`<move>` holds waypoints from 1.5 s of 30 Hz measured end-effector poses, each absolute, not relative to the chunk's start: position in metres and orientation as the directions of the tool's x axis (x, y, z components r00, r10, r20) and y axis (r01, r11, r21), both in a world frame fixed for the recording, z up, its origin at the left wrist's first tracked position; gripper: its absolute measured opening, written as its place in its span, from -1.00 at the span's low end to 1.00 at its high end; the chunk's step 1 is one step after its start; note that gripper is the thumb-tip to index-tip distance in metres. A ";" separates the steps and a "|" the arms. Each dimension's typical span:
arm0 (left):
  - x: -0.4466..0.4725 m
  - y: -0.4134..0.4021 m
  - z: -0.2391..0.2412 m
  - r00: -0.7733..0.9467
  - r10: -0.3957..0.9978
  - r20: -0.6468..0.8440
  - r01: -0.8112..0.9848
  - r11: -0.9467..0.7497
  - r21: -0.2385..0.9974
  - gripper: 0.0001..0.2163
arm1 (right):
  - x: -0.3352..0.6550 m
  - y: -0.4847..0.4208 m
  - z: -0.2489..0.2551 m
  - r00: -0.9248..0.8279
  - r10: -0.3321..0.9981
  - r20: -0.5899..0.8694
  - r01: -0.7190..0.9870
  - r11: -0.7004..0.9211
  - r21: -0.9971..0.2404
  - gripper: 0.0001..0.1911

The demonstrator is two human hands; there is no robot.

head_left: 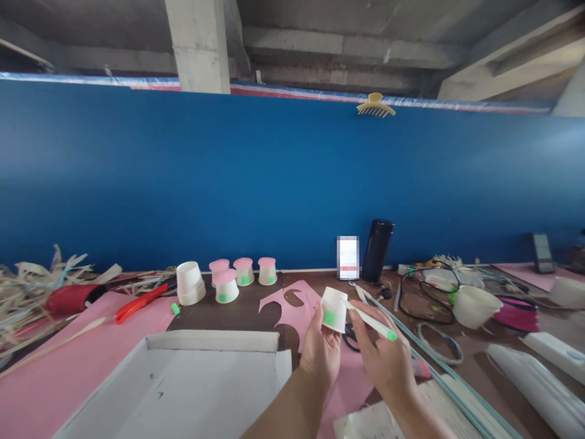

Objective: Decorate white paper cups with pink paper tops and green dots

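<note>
My left hand (321, 350) grips a white paper cup (334, 299), held upside down, with a green patch coloured on its side. In my right hand (388, 360) is a white marker (371, 320) with a green end, its tip at the cup's side. Behind to the left stand several upturned cups topped with pink paper discs, such as the nearest pink-topped cup (225, 286); green patches show on some. A plain stack of white cups (189, 283) is beside them. The small green cap (175, 309) lies near that stack. Under my hands is cut pink paper (292, 314) with rounded cutouts.
A shallow white box (205, 390) sits front left beside a pink sheet (59, 372) and a red-handled tool (141, 303). Paper strips pile up at far left. A black bottle (378, 250) and a phone (348, 258) stand behind my hands. Cables and bowls crowd the right.
</note>
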State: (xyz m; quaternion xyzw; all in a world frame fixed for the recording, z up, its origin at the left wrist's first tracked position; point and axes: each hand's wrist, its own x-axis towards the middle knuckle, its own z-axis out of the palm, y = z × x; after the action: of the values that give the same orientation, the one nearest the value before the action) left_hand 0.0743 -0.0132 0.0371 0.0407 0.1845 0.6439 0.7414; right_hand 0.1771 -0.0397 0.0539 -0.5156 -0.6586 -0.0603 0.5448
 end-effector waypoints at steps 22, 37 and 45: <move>0.075 -0.017 0.043 0.094 0.973 -0.209 -0.935 0.158 0.318 -0.71 | 0.179 -0.038 0.051 0.135 0.603 0.786 0.760 0.447 -0.472 -0.76; 0.076 -0.015 0.038 0.081 0.968 -0.235 -0.940 0.153 0.305 -0.76 | 0.178 -0.038 0.050 0.104 0.602 0.792 0.762 0.463 -0.452 -0.77; 0.076 -0.013 0.037 0.091 0.968 -0.232 -0.938 0.162 0.305 -0.75 | 0.177 -0.037 0.050 0.068 0.581 0.811 0.777 0.479 -0.409 -0.78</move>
State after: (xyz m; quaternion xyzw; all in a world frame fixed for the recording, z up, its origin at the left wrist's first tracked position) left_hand 0.0759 -0.0131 0.0373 0.0391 0.1917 0.6462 0.7377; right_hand 0.1766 -0.0374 0.0503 -0.5019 -0.6762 -0.0923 0.5314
